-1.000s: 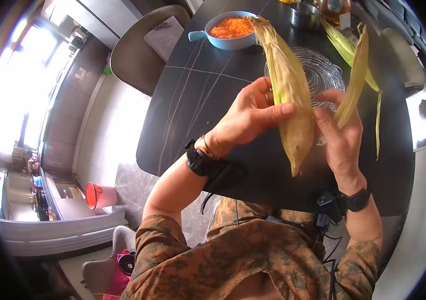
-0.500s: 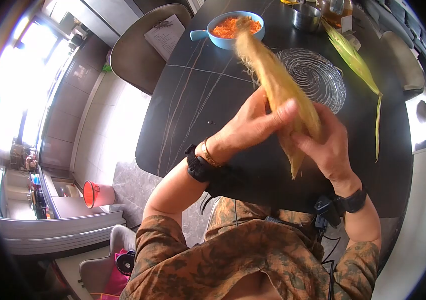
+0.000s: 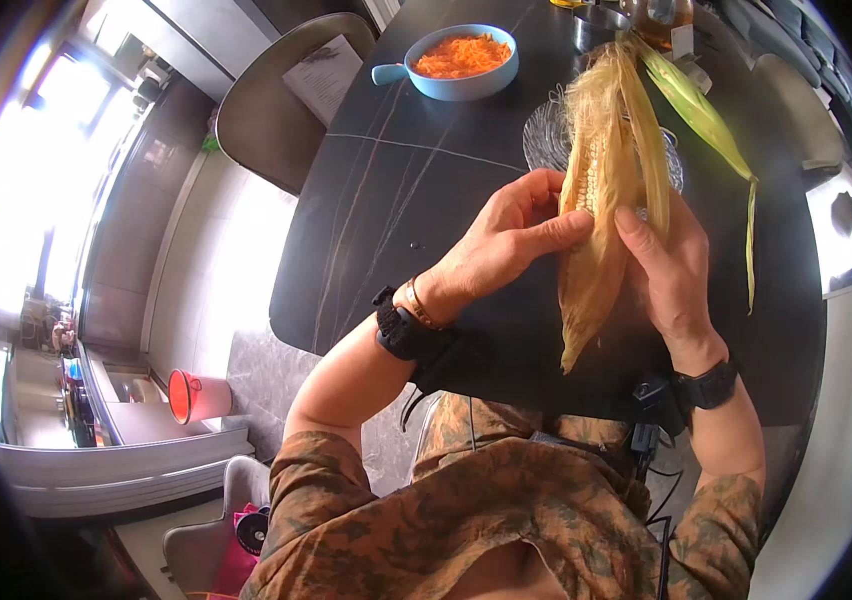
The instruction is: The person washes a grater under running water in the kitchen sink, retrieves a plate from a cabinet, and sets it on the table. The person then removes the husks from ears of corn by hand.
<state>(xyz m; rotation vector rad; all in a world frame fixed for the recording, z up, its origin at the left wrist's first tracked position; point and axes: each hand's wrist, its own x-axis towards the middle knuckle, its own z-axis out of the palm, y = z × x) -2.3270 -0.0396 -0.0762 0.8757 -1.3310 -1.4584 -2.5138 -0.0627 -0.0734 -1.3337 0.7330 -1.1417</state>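
Note:
An ear of corn (image 3: 590,180) in pale yellow husk is held up over the table, its silky end pointing away from me. Part of the husk is parted, and a strip of pale kernels shows. My left hand (image 3: 516,235) grips its left side, thumb by the exposed kernels. On the other side my right hand (image 3: 671,265) is closed round the ear, thumb on the husk. Behind the corn lies a clear glass plate (image 3: 544,140) with a swirl pattern, partly covered by it. A greener ear of corn (image 3: 701,115) rests on the table to the right.
A blue handled bowl (image 3: 464,88) of shredded orange food stands at the far left of the dark table (image 3: 386,200). At the back are a metal bowl (image 3: 598,22) and a bottle (image 3: 661,20). Chairs stand around, and a red bucket (image 3: 196,396) is on the floor.
The ear of corn has swung from leaning left to nearly upright in view. Its husk has been drawn apart, uncovering kernels. Both hands still grip it.

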